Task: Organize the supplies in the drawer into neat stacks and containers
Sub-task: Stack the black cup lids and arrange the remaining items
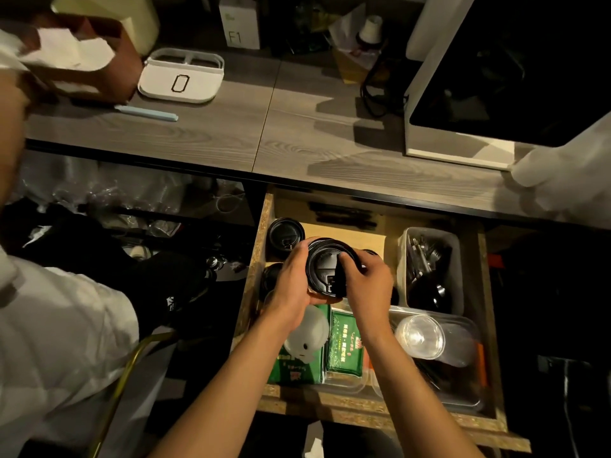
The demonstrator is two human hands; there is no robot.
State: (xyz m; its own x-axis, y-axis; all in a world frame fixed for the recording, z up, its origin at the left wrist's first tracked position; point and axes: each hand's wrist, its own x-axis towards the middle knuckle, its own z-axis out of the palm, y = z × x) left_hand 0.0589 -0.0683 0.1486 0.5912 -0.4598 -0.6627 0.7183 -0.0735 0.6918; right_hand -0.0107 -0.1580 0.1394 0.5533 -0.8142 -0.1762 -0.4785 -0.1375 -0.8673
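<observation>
Both hands meet at frame centre over the open drawer (373, 404): left hand (291, 285) and right hand (367, 285) grip a stack of glossy black round lids (325, 266). Thin slick plastic could slip and scatter. Behind, more lid stacks (284, 234); right, a translucent cutlery tub (458, 246).

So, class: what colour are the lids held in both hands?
Black lids, seen best in the head view, the only one.
</observation>
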